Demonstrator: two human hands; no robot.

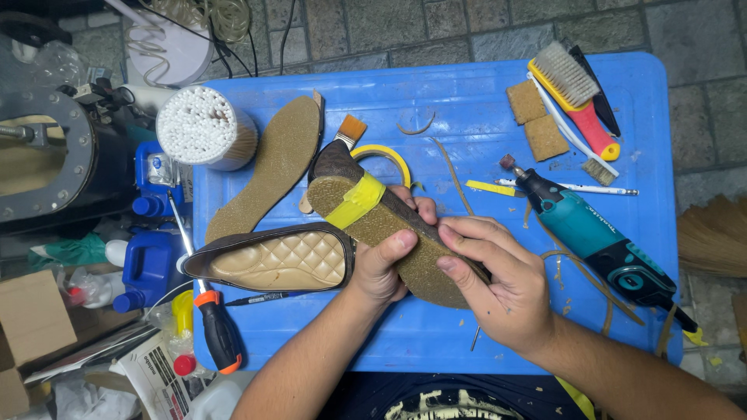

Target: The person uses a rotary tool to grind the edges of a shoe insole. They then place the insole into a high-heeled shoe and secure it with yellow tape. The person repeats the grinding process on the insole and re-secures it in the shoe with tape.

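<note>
On the blue table [467,85]: a teal rotary tool [595,237], brushes [572,82], cotton swabs [204,124]. Near the left edge, a screwdriver [218,330] and blue bottles [148,268]

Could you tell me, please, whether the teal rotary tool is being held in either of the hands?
No, the teal rotary tool lies on the blue plastic table while both hands grip the tan cork-soled shoe with yellow tape.
</note>
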